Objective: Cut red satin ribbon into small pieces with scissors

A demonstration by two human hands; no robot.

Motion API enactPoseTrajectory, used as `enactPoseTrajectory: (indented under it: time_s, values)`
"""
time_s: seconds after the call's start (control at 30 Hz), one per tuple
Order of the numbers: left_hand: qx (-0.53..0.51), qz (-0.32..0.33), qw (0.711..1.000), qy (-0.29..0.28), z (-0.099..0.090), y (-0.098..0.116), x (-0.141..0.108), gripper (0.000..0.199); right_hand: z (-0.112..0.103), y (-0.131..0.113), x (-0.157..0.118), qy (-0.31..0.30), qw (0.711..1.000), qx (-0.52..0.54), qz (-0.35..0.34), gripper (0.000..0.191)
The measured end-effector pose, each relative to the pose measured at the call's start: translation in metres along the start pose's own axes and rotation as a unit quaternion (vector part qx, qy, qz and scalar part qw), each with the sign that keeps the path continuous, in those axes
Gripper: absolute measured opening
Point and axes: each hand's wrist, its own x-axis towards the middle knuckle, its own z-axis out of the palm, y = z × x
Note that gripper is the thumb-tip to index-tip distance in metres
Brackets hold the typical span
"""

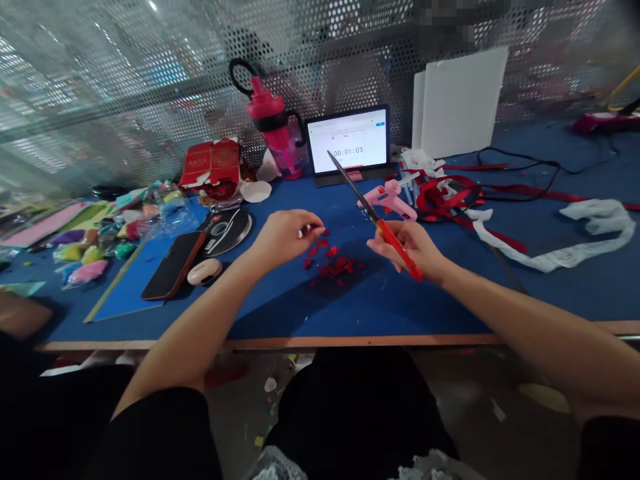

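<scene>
My right hand (415, 247) is wrapped around a pair of scissors (395, 243) with red-orange handles. Their dark, narrow blades point up and to the left, above the table and in front of the tablet. To the left, my left hand (287, 237) is closed in a pinch; whatever its fingertips hold is too small to make out. Just below and right of those fingertips, small red pieces (340, 267) lie in a loose pile on the blue table (300, 313). A pink glue gun (387, 195) rests behind my right hand.
A tablet (349, 143) showing a timer and a pink bottle (275, 127) stand at the back. On the left lie a phone (174, 265), a ribbon spool (227, 231) and bagged coloured material (90, 257). Red ribbon (445, 197) and white lace (545, 257) spread rightward. Another person's arm (20, 313) shows far left.
</scene>
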Motion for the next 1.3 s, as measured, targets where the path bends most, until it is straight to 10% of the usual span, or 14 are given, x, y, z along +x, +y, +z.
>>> enactPoseTrajectory:
  time_s: [0.33, 0.87, 1.17, 1.3]
  values:
    - [-0.021, 0.222, 0.975, -0.025, 0.045, 0.059, 0.087, 0.018, -0.002, -0.024, -0.013, 0.047, 0.974, 0.055, -0.216, 0.030]
    - [0.035, 0.195, 0.976, -0.091, 0.133, 0.130, 0.192, 0.032, -0.013, -0.032, -0.010, 0.067, 0.957, 0.080, -0.272, 0.030]
    - [-0.127, 0.154, 0.975, 0.096, 0.089, 0.125, 0.176, 0.043, -0.017, -0.033, -0.014, 0.103, 0.958, 0.070, -0.259, 0.030]
    - [-0.382, 0.004, 0.882, 0.277, 0.056, 0.097, 0.164, 0.034, -0.019, -0.035, -0.024, 0.105, 0.963, 0.072, -0.238, 0.033]
